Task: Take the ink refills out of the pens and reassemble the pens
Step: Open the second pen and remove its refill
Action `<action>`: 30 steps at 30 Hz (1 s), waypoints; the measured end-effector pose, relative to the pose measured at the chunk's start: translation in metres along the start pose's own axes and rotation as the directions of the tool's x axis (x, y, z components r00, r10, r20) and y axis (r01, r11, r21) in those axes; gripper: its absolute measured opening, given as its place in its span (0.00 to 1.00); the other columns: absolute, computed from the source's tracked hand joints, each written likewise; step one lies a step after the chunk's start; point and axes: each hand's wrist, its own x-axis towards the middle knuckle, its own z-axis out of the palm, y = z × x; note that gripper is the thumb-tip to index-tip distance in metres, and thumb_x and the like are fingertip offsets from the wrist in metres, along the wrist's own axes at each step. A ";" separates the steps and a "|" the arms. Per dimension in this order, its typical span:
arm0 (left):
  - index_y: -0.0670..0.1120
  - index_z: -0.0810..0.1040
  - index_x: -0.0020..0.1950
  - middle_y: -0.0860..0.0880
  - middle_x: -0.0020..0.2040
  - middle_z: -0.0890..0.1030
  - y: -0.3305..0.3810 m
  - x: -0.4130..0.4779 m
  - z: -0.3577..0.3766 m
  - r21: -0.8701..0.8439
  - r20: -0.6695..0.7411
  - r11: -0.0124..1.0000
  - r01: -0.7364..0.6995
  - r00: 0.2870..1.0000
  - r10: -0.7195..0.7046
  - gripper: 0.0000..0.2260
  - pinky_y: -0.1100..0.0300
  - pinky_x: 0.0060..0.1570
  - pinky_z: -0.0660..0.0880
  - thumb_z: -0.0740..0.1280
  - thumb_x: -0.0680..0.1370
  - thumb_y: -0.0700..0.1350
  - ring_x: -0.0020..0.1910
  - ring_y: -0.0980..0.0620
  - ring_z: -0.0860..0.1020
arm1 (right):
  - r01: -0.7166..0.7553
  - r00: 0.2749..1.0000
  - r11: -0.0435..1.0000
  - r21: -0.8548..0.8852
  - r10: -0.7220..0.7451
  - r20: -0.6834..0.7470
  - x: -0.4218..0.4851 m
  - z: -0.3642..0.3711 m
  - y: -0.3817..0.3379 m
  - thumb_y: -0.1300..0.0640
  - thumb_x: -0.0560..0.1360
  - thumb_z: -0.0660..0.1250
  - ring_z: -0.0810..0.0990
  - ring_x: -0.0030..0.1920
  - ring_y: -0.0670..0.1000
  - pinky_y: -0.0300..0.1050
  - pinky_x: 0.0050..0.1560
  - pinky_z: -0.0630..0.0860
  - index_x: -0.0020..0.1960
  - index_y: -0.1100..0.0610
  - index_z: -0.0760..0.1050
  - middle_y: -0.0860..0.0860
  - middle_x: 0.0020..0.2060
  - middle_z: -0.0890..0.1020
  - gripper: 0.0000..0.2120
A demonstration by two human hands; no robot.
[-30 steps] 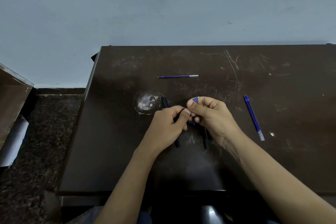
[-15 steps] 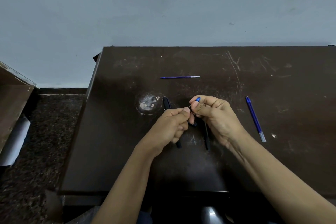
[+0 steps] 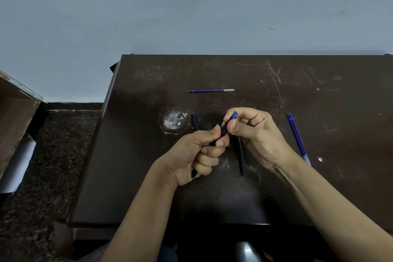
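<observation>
My left hand (image 3: 197,153) is closed around a black pen barrel (image 3: 222,133) held above the dark table. My right hand (image 3: 253,132) pinches the blue tip of the ink refill (image 3: 234,115) that sticks out of that barrel's upper end. Another black pen (image 3: 195,121) lies on the table just left of my hands, partly hidden by my left hand. A further black pen (image 3: 241,155) lies under my right hand. One loose blue refill (image 3: 210,91) lies further back, and two more blue refills (image 3: 297,138) lie together at the right.
The dark scratched table (image 3: 319,187) has a round worn patch (image 3: 174,121) left of the pens. Its left edge drops to a speckled floor (image 3: 42,166). A brown board (image 3: 14,117) leans at the far left. A pale wall stands behind.
My hands have lifted slightly and drawn apart, and the blue refill tip now shows further out from the barrel between my right fingers. The loose refills have not moved.
</observation>
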 end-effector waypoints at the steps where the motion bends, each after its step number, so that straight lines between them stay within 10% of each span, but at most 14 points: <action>1: 0.49 0.73 0.32 0.56 0.24 0.61 0.000 -0.001 0.000 -0.019 0.027 1.000 0.009 1.000 -0.009 0.16 0.70 0.16 0.51 0.58 0.76 0.55 0.18 0.64 0.57 | 0.011 1.000 1.000 0.003 -0.011 0.011 0.000 -0.001 -0.001 0.63 0.68 0.69 0.81 0.36 0.51 0.42 0.41 0.77 0.41 0.61 0.80 0.55 0.35 0.82 0.03; 5: 0.48 0.76 0.35 0.56 0.25 0.61 0.003 0.000 0.004 -0.008 -0.017 0.999 -0.031 0.999 0.031 0.17 0.70 0.17 0.52 0.58 0.78 0.54 0.18 0.63 0.57 | 0.014 1.000 0.999 0.033 -0.014 0.002 0.002 0.001 0.000 0.62 0.69 0.68 0.78 0.31 0.49 0.41 0.39 0.76 0.44 0.61 0.79 0.56 0.36 0.80 0.05; 8: 0.46 0.81 0.40 0.53 0.26 0.65 -0.001 0.009 0.004 0.311 -0.234 0.938 -0.151 0.945 0.229 0.18 0.67 0.21 0.56 0.56 0.82 0.50 0.21 0.60 0.58 | -0.033 0.992 0.998 0.056 0.040 -0.124 0.004 0.007 0.005 0.62 0.71 0.66 0.71 0.27 0.48 0.40 0.36 0.74 0.50 0.66 0.77 0.59 0.38 0.77 0.10; 13: 0.51 0.80 0.47 0.55 0.33 0.78 -0.015 0.016 0.003 0.848 -0.279 0.527 -0.058 0.796 0.537 0.11 0.67 0.32 0.69 0.58 0.82 0.46 0.29 0.61 0.74 | -0.181 0.921 0.983 0.005 0.172 -0.350 0.006 0.005 0.012 0.64 0.74 0.67 0.75 0.28 0.43 0.35 0.36 0.76 0.49 0.65 0.79 0.54 0.34 0.79 0.07; 17: 0.45 0.78 0.48 0.51 0.41 0.81 -0.024 0.022 0.007 0.951 -0.217 0.311 0.004 0.725 0.653 0.13 0.58 0.42 0.75 0.56 0.82 0.48 0.40 0.56 0.78 | -0.220 0.890 0.976 -0.001 0.200 -0.409 0.006 0.004 0.014 0.66 0.75 0.65 0.76 0.31 0.41 0.35 0.40 0.74 0.45 0.62 0.81 0.53 0.37 0.81 0.06; 22: 0.49 0.77 0.40 0.56 0.28 0.73 -0.019 0.021 0.014 0.820 -0.309 0.567 -0.079 0.772 0.555 0.14 0.69 0.28 0.64 0.57 0.82 0.45 0.25 0.60 0.68 | -0.175 0.907 0.985 -0.012 0.156 -0.392 0.005 0.008 0.005 0.67 0.75 0.64 0.73 0.32 0.45 0.38 0.39 0.72 0.42 0.64 0.79 0.54 0.35 0.80 0.06; 26: 0.45 0.74 0.39 0.55 0.26 0.65 -0.010 0.015 0.013 0.406 -0.291 0.900 -0.160 0.910 0.294 0.16 0.68 0.19 0.56 0.56 0.83 0.47 0.21 0.61 0.59 | -0.121 0.944 0.993 -0.002 0.115 -0.309 0.002 0.010 -0.002 0.68 0.74 0.64 0.75 0.27 0.50 0.40 0.32 0.76 0.45 0.67 0.78 0.56 0.34 0.80 0.04; 30: 0.45 0.72 0.38 0.55 0.25 0.63 0.001 0.005 0.011 0.084 -0.157 0.986 -0.145 0.975 0.156 0.16 0.71 0.17 0.53 0.54 0.83 0.47 0.21 0.62 0.57 | -0.045 0.988 0.997 0.062 0.053 -0.146 0.001 0.008 -0.008 0.64 0.72 0.64 0.78 0.28 0.52 0.42 0.34 0.77 0.47 0.65 0.77 0.55 0.37 0.82 0.06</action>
